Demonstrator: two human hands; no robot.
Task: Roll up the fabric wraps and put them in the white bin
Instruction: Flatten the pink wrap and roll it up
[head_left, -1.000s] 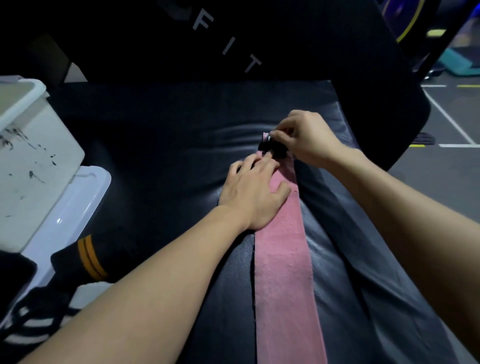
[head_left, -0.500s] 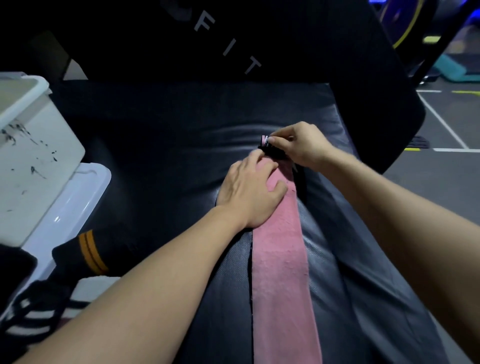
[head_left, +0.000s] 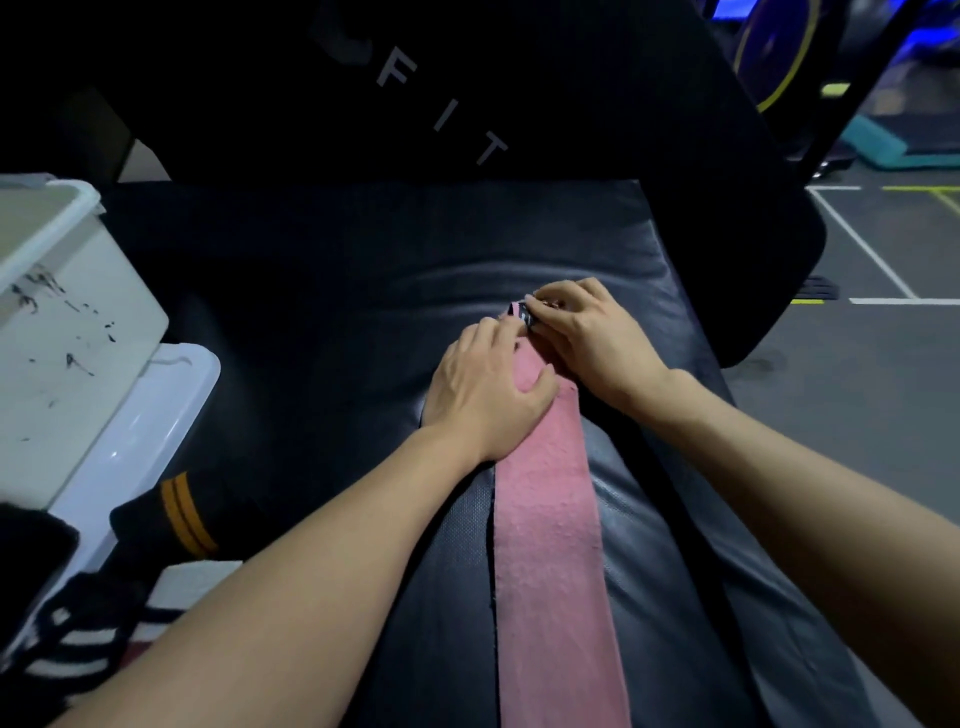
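On the black padded bench (head_left: 363, 322) a pink fabric wrap (head_left: 550, 519) lies stretched lengthwise, its near end cut off by the bottom edge. At its far end the right hand (head_left: 587, 338) pinches a small started roll (head_left: 521, 313) between curled fingertips, while the left hand (head_left: 483, 384) presses flat on the strip just behind it, fingers straight. Left of the bench stands the white bin (head_left: 62, 332) (scuffed with dark marks) on a white lid (head_left: 140, 415). Beside it lie a black wrap with orange stripes (head_left: 182, 514) and a black-and-white striped cloth (head_left: 72, 644), partly cropped. Bare padding stretches left of the hands toward the bin. Beyond, a dark upright pad (head_left: 519, 88) carries pale letters; the roll's dark part is too small to identify.
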